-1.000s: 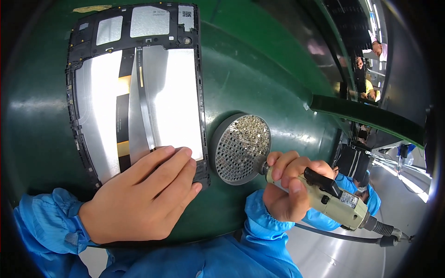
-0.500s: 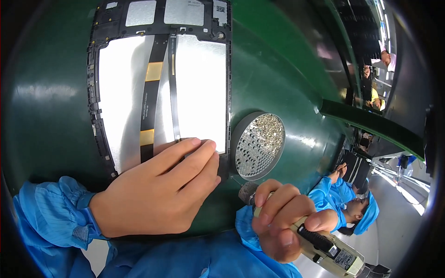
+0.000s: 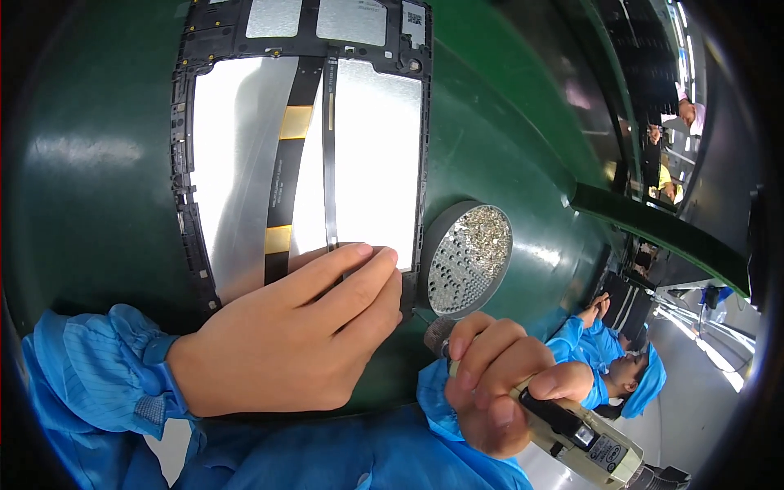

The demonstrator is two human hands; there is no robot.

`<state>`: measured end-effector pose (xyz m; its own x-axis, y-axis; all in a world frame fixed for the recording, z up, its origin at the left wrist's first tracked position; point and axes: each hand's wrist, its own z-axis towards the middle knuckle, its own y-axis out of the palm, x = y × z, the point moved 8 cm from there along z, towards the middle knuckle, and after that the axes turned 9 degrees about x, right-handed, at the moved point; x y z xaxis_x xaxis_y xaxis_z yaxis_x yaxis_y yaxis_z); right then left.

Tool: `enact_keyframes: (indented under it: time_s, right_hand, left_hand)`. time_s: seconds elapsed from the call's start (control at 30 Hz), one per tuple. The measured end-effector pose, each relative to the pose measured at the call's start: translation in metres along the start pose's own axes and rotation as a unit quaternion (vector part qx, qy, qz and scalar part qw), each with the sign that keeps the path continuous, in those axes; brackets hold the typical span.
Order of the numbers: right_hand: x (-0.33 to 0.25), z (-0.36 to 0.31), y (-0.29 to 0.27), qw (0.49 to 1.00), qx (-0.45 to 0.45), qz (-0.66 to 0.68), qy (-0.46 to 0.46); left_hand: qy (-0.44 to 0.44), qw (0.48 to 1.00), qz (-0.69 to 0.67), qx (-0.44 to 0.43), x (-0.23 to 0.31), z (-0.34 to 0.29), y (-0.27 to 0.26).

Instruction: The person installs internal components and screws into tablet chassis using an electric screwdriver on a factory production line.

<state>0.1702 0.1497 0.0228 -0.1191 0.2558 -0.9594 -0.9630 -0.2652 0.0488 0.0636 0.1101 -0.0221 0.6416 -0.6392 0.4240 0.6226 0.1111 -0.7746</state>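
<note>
While the panel (image 3: pixel 312 180) lies partly under the left hand (image 3: pixel 294 343), whose grip I cannot tell, the right hand (image 3: pixel 502 384) holds a driver (image 3: pixel 581 459) at right. Just beside the panel, a round tray (image 3: pixel 441 235) contains small screws (image 3: pixel 483 233).

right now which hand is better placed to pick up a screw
Probably the right hand: it grips the electric screwdriver, whose nose shows just below the round screw tray. The left hand lies across the tablet housing, so seems less free.
</note>
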Motion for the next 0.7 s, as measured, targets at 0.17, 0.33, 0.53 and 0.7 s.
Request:
enact_keyframes:
  time_s: [0.17,0.33,0.53,0.7]
  right_hand:
    - [0.002,0.002,-0.001,1.0,-0.018,-0.011,-0.01]
    - [-0.004,0.0,-0.017,0.998,0.003,0.046,-0.052]
    - [-0.006,0.008,-0.077,0.988,0.137,-0.017,-0.071]
    - [0.006,0.009,-0.082,0.987,0.15,-0.002,-0.064]
  left_hand:
    - [0.007,1.0,0.002,-0.002,0.001,0.002,0.005]
    - [0.003,1.0,-0.015,-0.005,0.002,0.003,0.001]
    - [-0.006,1.0,-0.012,-0.005,0.004,0.008,0.003]
    - [-0.005,1.0,-0.012,-0.007,0.004,0.008,0.007]
